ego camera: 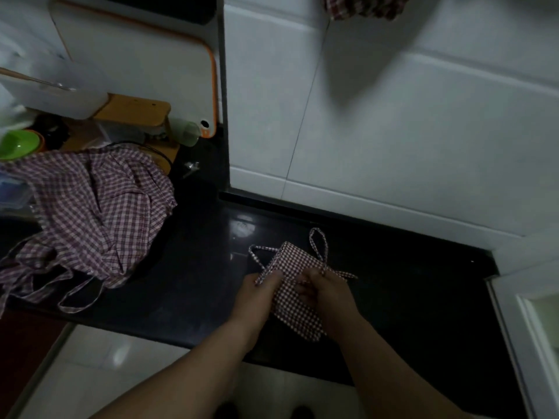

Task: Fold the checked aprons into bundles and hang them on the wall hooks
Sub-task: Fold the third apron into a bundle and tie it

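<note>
At the left edge of the frame we saw a green bowl, its contents too blurred to tell, and farther right a frosted cup. Lower centre, over the glossy black surface, our left hand and right hand each kept a grip pinched on the small-checked folded apron, a narrow wedge with looped ties. A crumpled apron heap lay centre left; a hung apron showed at the top

Black counter — crumpled apron, folded apron, perhaps cup.

Left hand, right hand grip folded apron (checked); counter below.
</note>
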